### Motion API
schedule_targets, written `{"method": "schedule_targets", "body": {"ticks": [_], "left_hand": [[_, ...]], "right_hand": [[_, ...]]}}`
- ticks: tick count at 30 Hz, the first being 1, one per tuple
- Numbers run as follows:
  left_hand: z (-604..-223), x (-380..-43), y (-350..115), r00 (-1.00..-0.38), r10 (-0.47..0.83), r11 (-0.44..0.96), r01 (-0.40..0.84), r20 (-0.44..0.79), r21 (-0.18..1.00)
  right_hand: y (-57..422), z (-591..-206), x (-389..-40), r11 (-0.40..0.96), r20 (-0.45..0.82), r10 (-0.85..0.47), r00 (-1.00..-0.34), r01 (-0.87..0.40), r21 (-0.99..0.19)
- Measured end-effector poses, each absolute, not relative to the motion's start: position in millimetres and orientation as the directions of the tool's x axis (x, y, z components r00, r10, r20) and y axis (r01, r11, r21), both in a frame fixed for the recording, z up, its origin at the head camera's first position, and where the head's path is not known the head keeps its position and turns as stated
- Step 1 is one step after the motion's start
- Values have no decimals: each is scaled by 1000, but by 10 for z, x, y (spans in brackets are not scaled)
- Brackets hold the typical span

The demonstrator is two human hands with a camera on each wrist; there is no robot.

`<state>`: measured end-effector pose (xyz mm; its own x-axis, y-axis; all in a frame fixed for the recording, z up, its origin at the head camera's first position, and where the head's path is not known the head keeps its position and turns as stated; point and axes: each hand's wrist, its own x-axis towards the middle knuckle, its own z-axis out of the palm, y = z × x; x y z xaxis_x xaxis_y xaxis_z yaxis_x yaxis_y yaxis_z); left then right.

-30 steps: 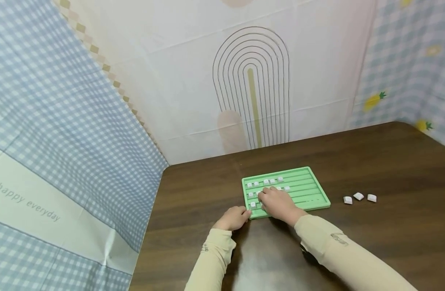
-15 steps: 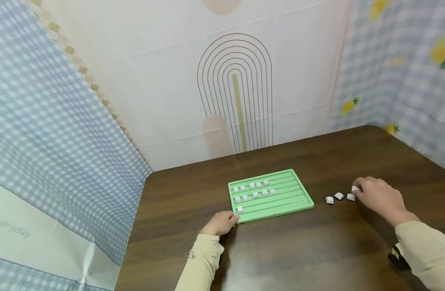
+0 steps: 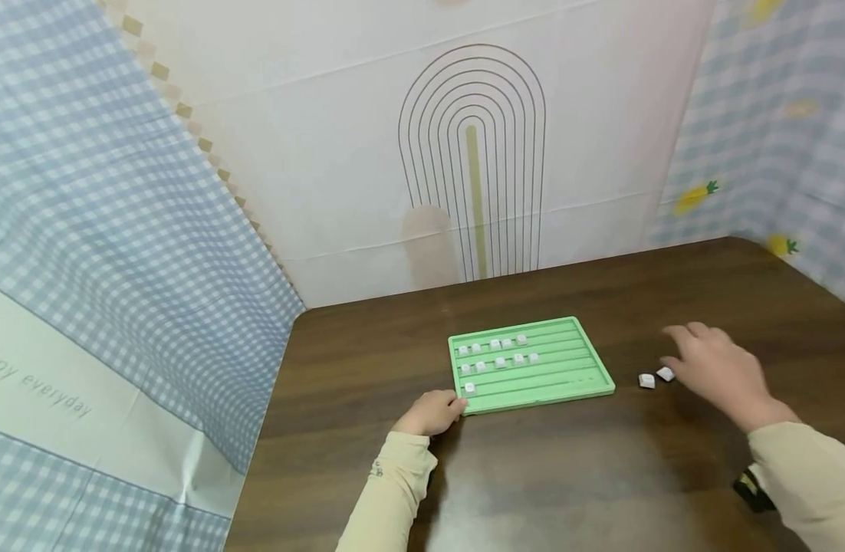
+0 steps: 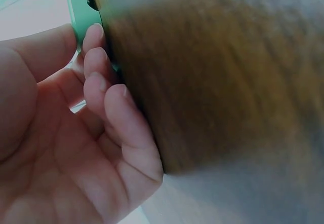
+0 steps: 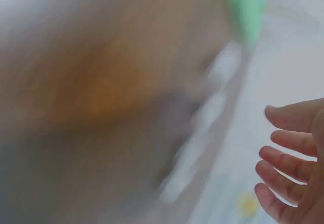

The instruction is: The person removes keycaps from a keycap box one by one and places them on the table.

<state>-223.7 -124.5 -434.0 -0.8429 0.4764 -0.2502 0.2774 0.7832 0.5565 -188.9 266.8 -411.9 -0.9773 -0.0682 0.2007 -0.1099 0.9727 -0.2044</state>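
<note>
Left hand [image 3: 432, 412] pinches the green tray [image 3: 540, 402] at its near-left corner, likely to steady it. Right hand [image 3: 722, 376] spread, nothing held, beside loose white blocks [image 3: 646, 381] right of the tray; 2 clearly visible. Tray rectangular, plastic-looking, rimmed, ridged lengthwise, probably to align 11 squarish, keycap-like blocks [image 3: 501, 363]: far 5, middle 5, near 1. Dark wood-grain table [image 3: 567, 475].

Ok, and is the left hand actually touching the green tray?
Touching. The left wrist view shows it: the left hand grips the edge of the green tray, with the thumb on one side and fingertips on the other.
</note>
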Motion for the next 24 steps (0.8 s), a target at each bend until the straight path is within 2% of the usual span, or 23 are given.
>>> {"method": "schedule_targets", "body": {"ticks": [5,8,11,15,24], "left_hand": [[-4345,-2252,-1202,-844,469,790,269,-260,551],[-4364,-2258,-1159,-845,466,791,265,-262,551],[-4395,-2257,-1103,-843,472,790,274,-258,548],[-4438,-2246,-1056,-846,476,790,290,-242,539],[-4423,-2272,-1152,-879,432,808,277,-203,520]], "right_hand": [[1668,-4167,-2075,936,384,-216,-898,-302,-179],[1086,-4304,-2173,889,430,-326,-842,-428,-165],[681,-4417,-2222,858,420,-399,-816,-494,-145],[420,-4523,-2232,855,378,-438,-816,-508,-107],[271,-4522,-2302,844,380,-461,-802,-528,-91]]}}
